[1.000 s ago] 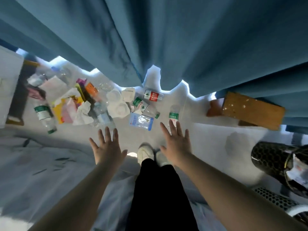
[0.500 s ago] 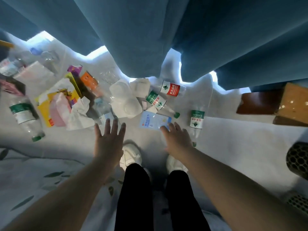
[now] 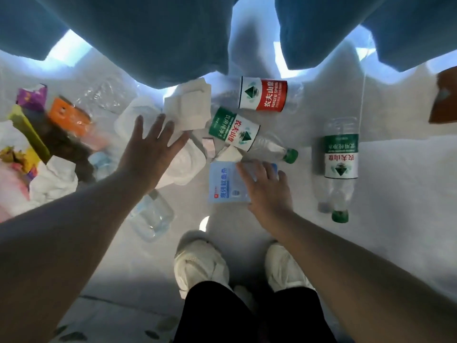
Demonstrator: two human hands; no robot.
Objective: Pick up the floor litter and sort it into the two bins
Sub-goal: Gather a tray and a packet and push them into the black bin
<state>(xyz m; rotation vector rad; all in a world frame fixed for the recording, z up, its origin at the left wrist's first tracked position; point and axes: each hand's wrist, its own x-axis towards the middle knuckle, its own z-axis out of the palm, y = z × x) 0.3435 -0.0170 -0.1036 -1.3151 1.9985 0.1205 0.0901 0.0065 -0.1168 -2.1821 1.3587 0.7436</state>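
Litter lies scattered on the white floor. My right hand [image 3: 264, 186] rests with bent fingers on a light blue packet [image 3: 222, 184], which lies flat. My left hand [image 3: 150, 147] hovers with spread fingers over white plastic trays [image 3: 184, 167] and a folded tissue [image 3: 188, 110]. Three plastic bottles lie nearby: a red-labelled bottle [image 3: 262, 95], a green-labelled bottle [image 3: 235, 131], and another green-labelled bottle [image 3: 340, 157] to the right. A clear bottle [image 3: 153, 216] lies beside my left forearm. Neither bin is in view.
A blue curtain [image 3: 148, 33] hangs down to the floor behind the litter. At the left are an orange packet [image 3: 69, 115], a purple wrapper [image 3: 32, 96] and crumpled tissue [image 3: 54, 179]. My white shoes [image 3: 200, 266] stand just below the packet. A brown wooden piece [image 3: 445, 95] shows at the right edge.
I have bent down closer to the litter. My right hand moved forward onto the blue packet, and my left hand reached forward over the white trays.
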